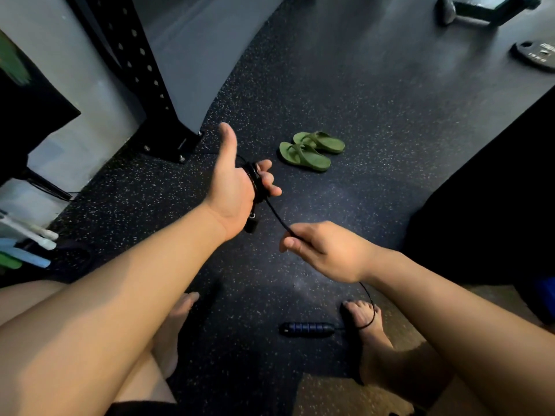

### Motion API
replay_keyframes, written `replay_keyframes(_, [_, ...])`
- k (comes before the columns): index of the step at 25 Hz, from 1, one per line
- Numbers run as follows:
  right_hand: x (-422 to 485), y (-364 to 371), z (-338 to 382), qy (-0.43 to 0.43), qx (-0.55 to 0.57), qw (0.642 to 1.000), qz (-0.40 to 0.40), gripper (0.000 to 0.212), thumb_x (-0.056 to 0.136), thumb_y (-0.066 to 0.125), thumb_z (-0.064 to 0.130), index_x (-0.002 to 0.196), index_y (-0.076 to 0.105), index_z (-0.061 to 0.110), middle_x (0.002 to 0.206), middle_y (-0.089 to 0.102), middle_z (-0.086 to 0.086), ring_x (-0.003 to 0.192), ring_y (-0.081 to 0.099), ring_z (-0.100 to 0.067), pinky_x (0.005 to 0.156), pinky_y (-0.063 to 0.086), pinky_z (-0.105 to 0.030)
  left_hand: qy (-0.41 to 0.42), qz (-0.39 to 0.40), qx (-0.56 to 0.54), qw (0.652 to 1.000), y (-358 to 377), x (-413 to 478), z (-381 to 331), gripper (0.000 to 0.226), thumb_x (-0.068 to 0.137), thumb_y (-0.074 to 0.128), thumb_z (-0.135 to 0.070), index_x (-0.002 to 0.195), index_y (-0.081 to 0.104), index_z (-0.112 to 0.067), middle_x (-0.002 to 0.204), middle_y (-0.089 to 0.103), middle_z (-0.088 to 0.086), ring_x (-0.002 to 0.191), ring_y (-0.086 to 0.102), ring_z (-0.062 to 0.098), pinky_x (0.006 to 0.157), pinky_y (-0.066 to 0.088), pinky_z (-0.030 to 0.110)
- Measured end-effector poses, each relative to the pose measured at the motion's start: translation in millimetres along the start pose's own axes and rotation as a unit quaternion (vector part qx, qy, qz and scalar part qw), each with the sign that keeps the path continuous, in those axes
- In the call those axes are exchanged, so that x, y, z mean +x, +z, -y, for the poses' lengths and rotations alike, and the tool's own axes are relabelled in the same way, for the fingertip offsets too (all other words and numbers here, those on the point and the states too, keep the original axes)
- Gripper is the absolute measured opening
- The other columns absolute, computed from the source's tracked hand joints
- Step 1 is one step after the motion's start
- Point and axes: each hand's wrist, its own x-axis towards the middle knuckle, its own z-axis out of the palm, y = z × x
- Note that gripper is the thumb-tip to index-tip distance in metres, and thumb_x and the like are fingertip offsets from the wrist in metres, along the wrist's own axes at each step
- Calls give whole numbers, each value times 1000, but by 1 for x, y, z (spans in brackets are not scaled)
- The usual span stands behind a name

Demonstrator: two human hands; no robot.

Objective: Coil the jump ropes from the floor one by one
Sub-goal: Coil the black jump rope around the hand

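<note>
Speckled black rubber gym floor [345, 85] | black ribbed jump-rope handle [306, 328] lies by bare feet [371, 352] | right hand [324, 250] pinches thin black cord [277, 213] | left hand [237, 184] grips wound loops [255, 178] | coil part-done, tail and handle left | green rubber sandals [306, 156] beyond

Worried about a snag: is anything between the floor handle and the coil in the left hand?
Yes: the cord loops across the toes of the right foot beside the handle; otherwise nothing visible.
</note>
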Motion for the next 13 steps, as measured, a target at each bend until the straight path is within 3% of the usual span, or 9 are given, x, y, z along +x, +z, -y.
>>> replay_keyframes(5, [1,-11,-1,-50,-57,989,-128,43,102,42,53,97,67,19,71,65,2,62,59,-19,59,49,-43,-23,42,228,972,5,-2,16,108,62,24,-99,105,65,-9,71,65,4,84,66,23,107,42,46])
replay_keyframes(8, [-2,-11,1,-83,-77,973,-199,33,97,55,53,95,74,26,75,70,6,66,65,-16,56,52,-39,-58,108,317,940,8,-5,24,117,56,15,-105,102,71,-13,81,73,3,100,69,21,116,33,48])
replay_keyframes(10, [-3,-14,2,-102,-66,963,-239,27,92,66,50,88,77,25,75,69,10,66,64,-8,54,51,-36,-98,191,360,908,11,-11,27,111,62,8,-105,82,75,-19,82,73,7,98,70,21,112,34,41])
replay_keyframes(12, [-5,-22,1,-94,-51,958,-267,27,86,72,51,83,75,24,71,61,16,64,55,3,53,49,-33,-140,252,371,883,16,-19,25,95,66,1,-99,52,60,-25,66,64,9,84,68,27,97,41,37])
replay_keyframes(13, [-5,-26,0,-82,-38,957,-276,29,83,74,53,82,74,24,71,58,18,64,53,5,54,48,-31,-156,267,357,881,18,-21,23,93,67,-1,-95,50,56,-23,61,56,9,79,64,31,90,43,35])
